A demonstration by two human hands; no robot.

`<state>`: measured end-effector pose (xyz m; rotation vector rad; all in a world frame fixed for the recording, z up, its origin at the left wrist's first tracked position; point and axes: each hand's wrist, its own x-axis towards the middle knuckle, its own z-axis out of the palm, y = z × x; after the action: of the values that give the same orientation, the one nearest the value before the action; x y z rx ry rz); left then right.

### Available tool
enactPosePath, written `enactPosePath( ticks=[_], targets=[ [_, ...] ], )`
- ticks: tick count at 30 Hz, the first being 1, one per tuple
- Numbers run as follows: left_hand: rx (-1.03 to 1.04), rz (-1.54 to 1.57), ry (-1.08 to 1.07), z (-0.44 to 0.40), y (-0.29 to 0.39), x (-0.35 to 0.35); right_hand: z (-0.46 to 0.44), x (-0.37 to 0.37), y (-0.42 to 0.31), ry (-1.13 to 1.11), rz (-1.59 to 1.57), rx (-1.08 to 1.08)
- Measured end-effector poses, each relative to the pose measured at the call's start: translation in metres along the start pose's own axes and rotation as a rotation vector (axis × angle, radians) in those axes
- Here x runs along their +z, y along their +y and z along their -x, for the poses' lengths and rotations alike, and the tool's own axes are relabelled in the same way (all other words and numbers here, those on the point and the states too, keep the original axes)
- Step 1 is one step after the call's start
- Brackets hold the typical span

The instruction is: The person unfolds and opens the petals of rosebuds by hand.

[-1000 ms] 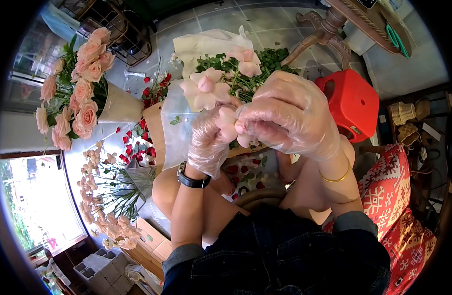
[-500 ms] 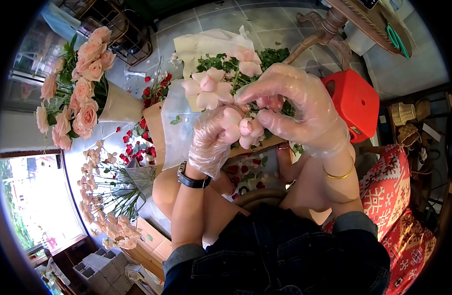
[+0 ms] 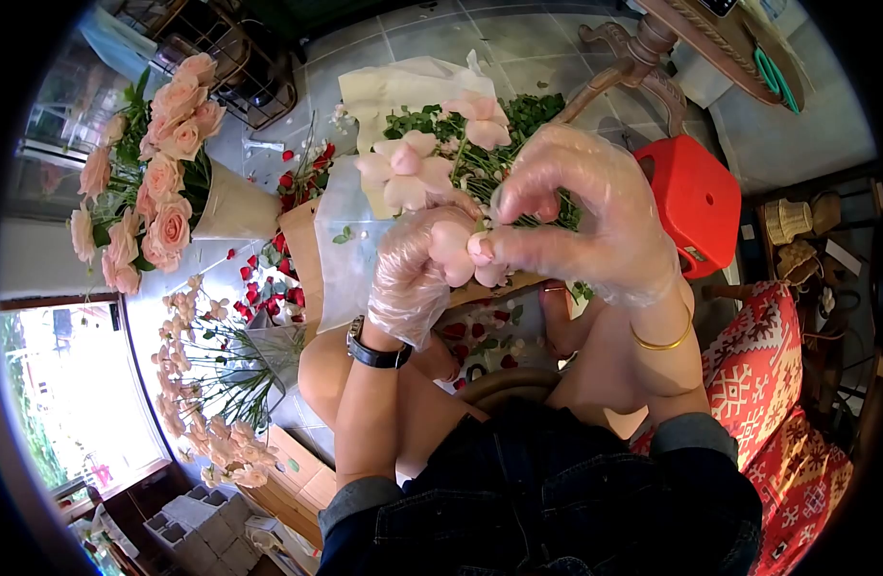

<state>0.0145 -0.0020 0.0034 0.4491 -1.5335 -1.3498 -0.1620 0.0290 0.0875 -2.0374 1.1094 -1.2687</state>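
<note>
In the head view, my left hand [image 3: 413,264], in a clear plastic glove, is closed around a pale pink rose [image 3: 453,252]. The rose's outer petals are spread wide around a tight centre. My right hand [image 3: 590,216], gloved too, curls over it from the right. Its thumb tip touches the rose's centre, while the index finger bends above with a gap between them. Just beyond my hands lie another pink rose with opened petals [image 3: 406,171] and a second such rose [image 3: 480,120], with leafy green stems [image 3: 475,165] beside them.
Pink roses [image 3: 168,221] stand in a pale wrapped container [image 3: 238,202] at left, above smaller peach-coloured flowers [image 3: 221,446]. Red petals [image 3: 259,288] litter the floor. A red plastic stool [image 3: 696,197] stands right, below a carved wooden table leg [image 3: 653,43]. A patterned red cushion [image 3: 758,374] is beside me.
My right hand has turned and its fingers have curled inward, bringing the thumb onto the rose's centre. My left hand keeps its hold on the rose in nearly the same place.
</note>
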Motion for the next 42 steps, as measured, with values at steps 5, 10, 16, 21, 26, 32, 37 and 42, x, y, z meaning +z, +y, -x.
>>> enactPosePath(
  ticks=[5, 10, 16, 21, 26, 32, 37, 42],
  targets=[
    [0.099, -0.044, 0.020, -0.002, -0.003, -0.006, 0.000, 0.010, 0.004, 0.032, 0.121, -0.223],
    [0.076, -0.043, 0.059, -0.001, -0.004, -0.006, 0.000, 0.011, 0.001, 0.035, 0.193, -0.226],
    [0.110, -0.016, 0.047, -0.004, -0.001, -0.004, 0.000, 0.014, 0.005, 0.102, 0.172, -0.223],
    [0.190, -0.057, -0.040, -0.011, 0.003, -0.003, 0.002, 0.015, 0.000, 0.095, 0.157, -0.100],
    [0.169, -0.077, -0.043, -0.009, -0.003, -0.004, 0.001, 0.011, -0.004, 0.063, 0.111, 0.039],
    [0.186, -0.103, -0.138, -0.011, 0.003, -0.004, 0.003, 0.007, 0.003, 0.024, -0.010, 0.095],
    [0.243, -0.186, -0.165, -0.011, -0.008, -0.011, 0.006, 0.003, 0.008, -0.125, -0.106, 0.198],
    [0.245, -0.266, -0.168, -0.010, -0.008, -0.011, 0.006, 0.002, 0.010, -0.146, -0.143, 0.213]
  ],
)
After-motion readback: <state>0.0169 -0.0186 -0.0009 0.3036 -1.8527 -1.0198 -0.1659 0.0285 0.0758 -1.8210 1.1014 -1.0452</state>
